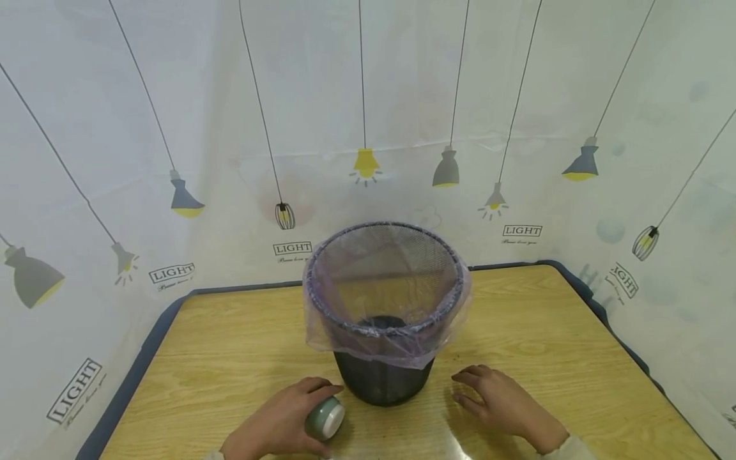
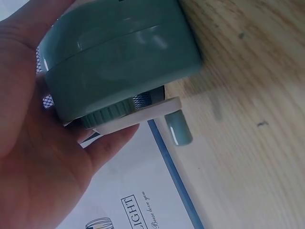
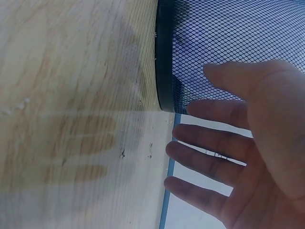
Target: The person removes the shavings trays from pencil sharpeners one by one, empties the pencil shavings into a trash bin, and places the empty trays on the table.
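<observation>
In the head view my left hand (image 1: 282, 416) grips a green pencil sharpener (image 1: 325, 419) just left of the foot of a mesh waste bin (image 1: 382, 381). The left wrist view shows the sharpener's rounded green body (image 2: 119, 57), with a pale crank arm (image 2: 138, 116) and a small green knob (image 2: 178, 128). To the right of the bin, my right hand (image 1: 503, 401) holds nothing. Its fingers (image 3: 209, 143) are spread and slightly bent in the right wrist view, beside the mesh. A thin purple bag (image 1: 397, 348) lines the bin and folds over its rim.
The bin stands upright on a wood-grain table (image 1: 230, 345) with a dark blue edge (image 1: 138, 370). Behind and at the sides hangs a pale sheet (image 1: 322, 83) printed with lamps.
</observation>
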{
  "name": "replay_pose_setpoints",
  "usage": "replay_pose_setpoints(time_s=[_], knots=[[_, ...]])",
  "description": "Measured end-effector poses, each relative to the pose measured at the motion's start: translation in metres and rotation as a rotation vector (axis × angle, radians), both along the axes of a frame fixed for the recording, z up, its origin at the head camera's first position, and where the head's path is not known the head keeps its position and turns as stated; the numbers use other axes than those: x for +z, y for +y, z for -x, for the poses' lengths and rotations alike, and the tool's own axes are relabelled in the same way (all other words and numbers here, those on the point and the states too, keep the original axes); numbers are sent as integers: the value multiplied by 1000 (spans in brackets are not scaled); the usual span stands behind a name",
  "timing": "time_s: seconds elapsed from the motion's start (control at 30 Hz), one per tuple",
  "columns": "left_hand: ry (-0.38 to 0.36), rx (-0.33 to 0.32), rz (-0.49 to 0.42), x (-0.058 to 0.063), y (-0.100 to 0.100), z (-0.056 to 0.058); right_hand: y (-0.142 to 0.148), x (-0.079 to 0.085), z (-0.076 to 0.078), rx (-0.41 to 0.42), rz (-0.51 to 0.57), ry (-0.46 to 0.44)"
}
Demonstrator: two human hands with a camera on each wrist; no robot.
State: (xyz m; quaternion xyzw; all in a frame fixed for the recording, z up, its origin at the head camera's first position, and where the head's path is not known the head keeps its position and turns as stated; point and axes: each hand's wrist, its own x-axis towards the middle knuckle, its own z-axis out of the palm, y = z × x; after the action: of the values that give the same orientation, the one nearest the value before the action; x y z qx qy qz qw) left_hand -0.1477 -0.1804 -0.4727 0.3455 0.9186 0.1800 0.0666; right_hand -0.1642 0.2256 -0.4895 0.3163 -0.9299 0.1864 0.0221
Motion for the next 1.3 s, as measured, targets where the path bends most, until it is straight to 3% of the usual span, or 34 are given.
replay_pose_setpoints(time_s=[0.37,0.77,1.03,1.3], knots=[[33,-29,5,3,1,0,2,1,-2,2,0,-5],[36,8,3,1,1,0,2,2,-2,18,3,5],[-45,29,-19,4,2,2,-1,2,-5,28,10,26],[-54,37,-44,6,4,1,-2,4,-4,22,-6,-15]])
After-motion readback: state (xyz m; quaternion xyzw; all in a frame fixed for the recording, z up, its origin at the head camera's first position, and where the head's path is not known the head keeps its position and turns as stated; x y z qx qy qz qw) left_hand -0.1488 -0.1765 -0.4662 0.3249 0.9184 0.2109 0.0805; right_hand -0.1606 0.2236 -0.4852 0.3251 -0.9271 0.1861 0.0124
